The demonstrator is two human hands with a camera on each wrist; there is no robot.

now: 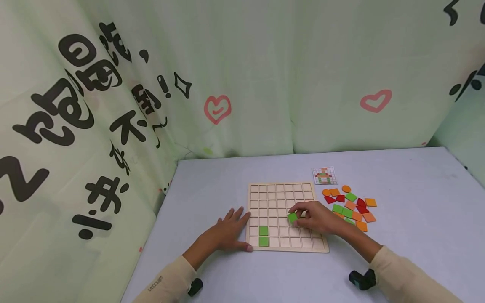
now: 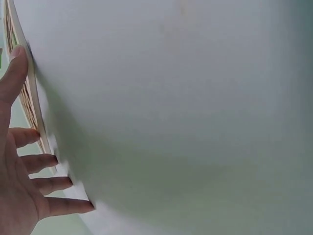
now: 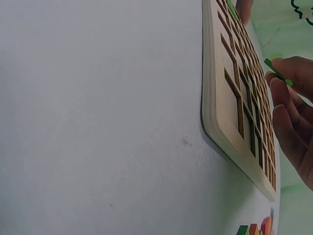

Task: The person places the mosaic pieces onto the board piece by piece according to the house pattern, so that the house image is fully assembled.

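Note:
A wooden grid board [image 1: 282, 249] lies on the table, with two green square tiles [image 1: 263, 231] set in its lower left cells, one above the other. My right hand [image 1: 317, 216] pinches another green square tile [image 1: 292, 218] between thumb and fingertips over the board's right half. In the right wrist view that green tile [image 3: 279, 72] is tilted and apart from the grid. My left hand [image 1: 229, 232] lies spread at the board's left edge. Its thumb and forefinger touch the rim in the left wrist view, the fingers [image 2: 51, 184] stretched out.
Loose orange, red and green tiles [image 1: 350, 206] lie scattered right of the board, some partly behind the right forearm. A small pattern card [image 1: 324, 176] with a coloured figure lies above them. The printed curtain [image 1: 257, 84] hangs along the table's back and left.

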